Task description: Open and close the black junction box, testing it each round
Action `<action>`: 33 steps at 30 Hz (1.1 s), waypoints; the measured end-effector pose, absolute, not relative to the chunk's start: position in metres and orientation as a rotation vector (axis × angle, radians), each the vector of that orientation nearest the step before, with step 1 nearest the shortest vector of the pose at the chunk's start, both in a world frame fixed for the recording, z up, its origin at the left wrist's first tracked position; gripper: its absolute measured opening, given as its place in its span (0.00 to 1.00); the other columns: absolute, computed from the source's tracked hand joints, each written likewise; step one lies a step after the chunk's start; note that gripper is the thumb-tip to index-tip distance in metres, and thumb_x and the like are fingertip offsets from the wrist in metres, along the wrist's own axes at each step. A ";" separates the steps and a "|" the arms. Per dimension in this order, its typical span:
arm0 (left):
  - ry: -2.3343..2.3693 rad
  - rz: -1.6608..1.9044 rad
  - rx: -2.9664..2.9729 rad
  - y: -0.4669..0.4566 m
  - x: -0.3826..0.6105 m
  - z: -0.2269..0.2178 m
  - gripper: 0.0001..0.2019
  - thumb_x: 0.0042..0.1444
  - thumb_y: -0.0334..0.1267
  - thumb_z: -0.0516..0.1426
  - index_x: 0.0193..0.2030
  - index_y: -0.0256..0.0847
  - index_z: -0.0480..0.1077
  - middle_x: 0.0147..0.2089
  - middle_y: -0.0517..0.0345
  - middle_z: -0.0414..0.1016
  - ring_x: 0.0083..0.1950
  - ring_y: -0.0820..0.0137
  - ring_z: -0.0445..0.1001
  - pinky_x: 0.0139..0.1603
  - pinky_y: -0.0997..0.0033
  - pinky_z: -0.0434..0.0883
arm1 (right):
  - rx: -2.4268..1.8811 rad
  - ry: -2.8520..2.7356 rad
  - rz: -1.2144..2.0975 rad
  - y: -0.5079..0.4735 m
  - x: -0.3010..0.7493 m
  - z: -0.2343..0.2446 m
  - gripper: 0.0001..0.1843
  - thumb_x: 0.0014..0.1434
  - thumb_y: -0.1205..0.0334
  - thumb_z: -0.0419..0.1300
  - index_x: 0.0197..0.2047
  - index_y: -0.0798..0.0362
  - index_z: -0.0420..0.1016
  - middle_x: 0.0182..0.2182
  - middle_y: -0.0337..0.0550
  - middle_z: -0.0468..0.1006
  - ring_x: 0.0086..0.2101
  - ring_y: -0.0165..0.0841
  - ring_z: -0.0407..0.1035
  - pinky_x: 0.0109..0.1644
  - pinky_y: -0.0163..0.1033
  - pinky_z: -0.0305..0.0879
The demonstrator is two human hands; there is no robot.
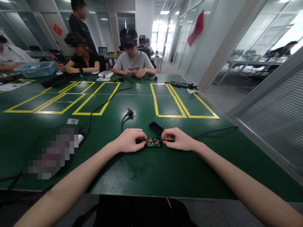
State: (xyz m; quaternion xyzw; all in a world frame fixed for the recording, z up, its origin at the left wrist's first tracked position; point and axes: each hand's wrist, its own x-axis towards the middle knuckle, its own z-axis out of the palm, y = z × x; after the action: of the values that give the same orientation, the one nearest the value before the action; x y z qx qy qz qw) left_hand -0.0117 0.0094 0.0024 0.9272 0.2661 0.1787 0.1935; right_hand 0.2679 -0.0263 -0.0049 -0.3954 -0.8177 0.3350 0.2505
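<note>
A light-blue plastic basket sits at the far left of the green tabletop. A long black tripod-like stand lies far right, by yellow tape outlines. A red banner hangs beyond.

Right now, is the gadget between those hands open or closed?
Open: its green circuit board lies exposed, and what looks like its black cover rests apart on the table.
</note>
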 end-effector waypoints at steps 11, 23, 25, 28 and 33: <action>0.772 0.551 2.571 0.019 -0.017 0.001 0.09 0.62 0.37 0.58 0.43 0.40 0.80 0.33 0.59 0.74 0.30 0.73 0.70 0.33 0.74 0.65 | -1.007 -2.379 0.452 -0.026 0.269 -0.006 0.06 0.64 0.62 0.60 0.38 0.51 0.78 0.33 0.42 0.79 0.28 0.31 0.71 0.33 0.36 0.66; 0.726 0.612 2.407 0.021 -0.018 -0.002 0.06 0.60 0.34 0.59 0.34 0.37 0.77 0.30 0.60 0.74 0.29 0.74 0.68 0.32 0.75 0.64 | -0.982 -2.340 0.502 -0.026 0.266 -0.009 0.07 0.66 0.62 0.60 0.38 0.51 0.79 0.34 0.44 0.81 0.33 0.35 0.75 0.37 0.39 0.69; 0.708 0.586 2.444 0.022 -0.018 -0.001 0.08 0.61 0.34 0.58 0.32 0.37 0.75 0.31 0.58 0.74 0.31 0.73 0.69 0.33 0.74 0.64 | -0.970 -2.370 0.464 -0.027 0.265 -0.009 0.08 0.67 0.62 0.59 0.37 0.52 0.78 0.34 0.44 0.80 0.34 0.35 0.75 0.38 0.38 0.69; 0.711 0.556 2.484 0.021 -0.018 -0.001 0.09 0.61 0.34 0.57 0.31 0.37 0.74 0.32 0.58 0.74 0.31 0.72 0.69 0.34 0.74 0.64 | -0.960 -2.435 0.362 -0.027 0.265 -0.008 0.10 0.68 0.61 0.57 0.35 0.51 0.77 0.34 0.44 0.79 0.33 0.34 0.74 0.37 0.37 0.67; 0.772 0.550 2.358 0.020 -0.016 0.000 0.07 0.60 0.35 0.57 0.37 0.37 0.77 0.30 0.60 0.73 0.29 0.74 0.66 0.31 0.75 0.63 | -0.970 -2.511 0.206 -0.030 0.262 -0.006 0.11 0.68 0.64 0.55 0.35 0.51 0.75 0.33 0.42 0.78 0.31 0.32 0.72 0.35 0.36 0.62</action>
State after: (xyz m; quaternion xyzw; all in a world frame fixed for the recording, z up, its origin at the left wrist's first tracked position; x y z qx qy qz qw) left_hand -0.0163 0.0201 -0.0001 0.8863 0.2902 0.2068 0.2957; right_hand 0.2620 -0.0301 -0.0063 -0.3505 -0.9076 0.0745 0.2190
